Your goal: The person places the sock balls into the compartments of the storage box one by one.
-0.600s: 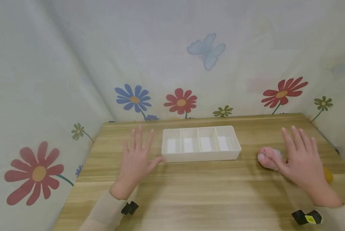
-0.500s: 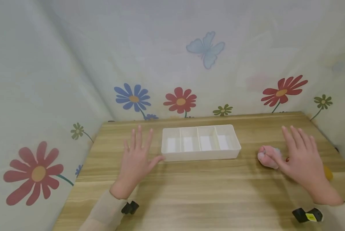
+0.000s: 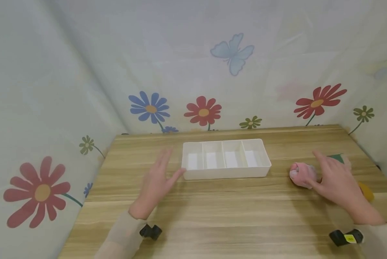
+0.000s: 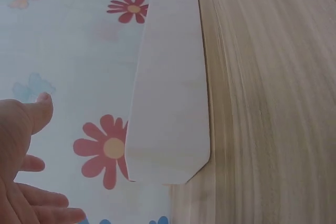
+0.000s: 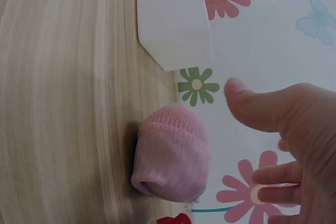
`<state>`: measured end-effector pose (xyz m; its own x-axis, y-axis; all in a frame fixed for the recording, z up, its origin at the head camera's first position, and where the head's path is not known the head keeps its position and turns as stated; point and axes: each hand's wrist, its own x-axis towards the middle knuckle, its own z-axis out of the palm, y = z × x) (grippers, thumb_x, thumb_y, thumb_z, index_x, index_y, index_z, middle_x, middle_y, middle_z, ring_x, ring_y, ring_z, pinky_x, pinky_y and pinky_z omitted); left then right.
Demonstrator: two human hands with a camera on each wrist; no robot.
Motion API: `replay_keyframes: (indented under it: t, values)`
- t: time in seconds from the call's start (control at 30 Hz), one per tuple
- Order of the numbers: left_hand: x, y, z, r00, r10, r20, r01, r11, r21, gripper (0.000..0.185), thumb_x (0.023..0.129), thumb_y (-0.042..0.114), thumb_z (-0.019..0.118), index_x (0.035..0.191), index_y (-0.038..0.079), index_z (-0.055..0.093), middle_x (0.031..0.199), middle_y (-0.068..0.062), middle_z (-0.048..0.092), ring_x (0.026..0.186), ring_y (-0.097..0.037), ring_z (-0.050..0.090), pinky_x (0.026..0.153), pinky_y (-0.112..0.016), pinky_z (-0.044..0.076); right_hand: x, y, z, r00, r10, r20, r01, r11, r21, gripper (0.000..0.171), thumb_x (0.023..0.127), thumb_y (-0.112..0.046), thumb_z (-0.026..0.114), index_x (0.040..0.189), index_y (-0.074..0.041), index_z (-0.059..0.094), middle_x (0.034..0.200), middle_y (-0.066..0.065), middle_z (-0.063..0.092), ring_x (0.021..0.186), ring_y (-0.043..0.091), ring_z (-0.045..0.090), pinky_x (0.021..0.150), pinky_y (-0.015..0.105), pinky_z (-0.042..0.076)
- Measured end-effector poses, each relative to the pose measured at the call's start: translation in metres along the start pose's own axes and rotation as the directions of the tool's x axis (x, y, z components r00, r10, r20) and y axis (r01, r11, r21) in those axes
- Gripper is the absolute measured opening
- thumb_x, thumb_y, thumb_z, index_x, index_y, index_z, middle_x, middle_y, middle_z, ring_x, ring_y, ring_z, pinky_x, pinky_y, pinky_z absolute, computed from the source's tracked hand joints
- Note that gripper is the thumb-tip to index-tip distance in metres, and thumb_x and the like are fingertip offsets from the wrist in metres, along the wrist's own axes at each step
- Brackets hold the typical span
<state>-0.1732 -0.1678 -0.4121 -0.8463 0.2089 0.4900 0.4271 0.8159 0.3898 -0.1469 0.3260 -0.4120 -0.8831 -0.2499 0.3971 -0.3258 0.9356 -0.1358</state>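
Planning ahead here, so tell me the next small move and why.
Probably lower the right hand onto the pink knit bundle: that hand hangs open close by, holding nothing, and the white tray looks empty.

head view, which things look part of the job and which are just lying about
Likely part of the job:
box, nearest the left grip
sock, nearest the right grip

Perhaps just lying about:
yellow thing, partly hidden
green thing, partly hidden
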Motion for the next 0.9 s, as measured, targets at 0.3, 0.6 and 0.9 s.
replay_keyframes:
  t: [0.3,0.6,0.9]
  values:
    - [0.004,-0.016,0.023,0.981,-0.169,0.100,0.193,0.921,-0.339,0.057,0.087,0.034,0.066,0.135,0.012,0.046,0.138,-0.008,0.045,0.112,-0.031,0.051,0.086,-0.042,0.050,0.002,0.009,0.014,0.968,0.120,0.221,-0.126,0.992,0.012,0.095,0.066,-0.042,0.081,0.129,0.013,0.037,0.121,0.037,0.042,0.108,0.055,0.036,0.085,0.072,0.030]
    - [0.003,-0.024,0.041,0.935,-0.292,0.202,0.355,0.770,-0.530,0.054,0.084,0.028,0.070,0.131,0.011,0.049,0.131,-0.019,0.049,0.114,-0.037,0.050,0.093,-0.046,0.045,0.004,0.014,0.022,0.959,0.095,0.266,-0.106,0.994,0.026,0.085,0.065,-0.039,0.083,0.124,0.008,0.043,0.114,0.034,0.050,0.101,0.052,0.043,0.080,0.068,0.035]
    - [0.006,-0.002,0.027,0.923,-0.297,0.244,0.384,0.689,-0.615,0.049,0.087,0.012,0.066,0.130,-0.003,0.047,0.129,-0.029,0.047,0.114,-0.046,0.048,0.096,-0.054,0.040,0.007,0.016,0.029,0.954,0.074,0.292,-0.083,0.996,0.020,0.081,0.064,-0.039,0.083,0.119,0.007,0.045,0.108,0.032,0.054,0.097,0.049,0.048,0.076,0.065,0.039]
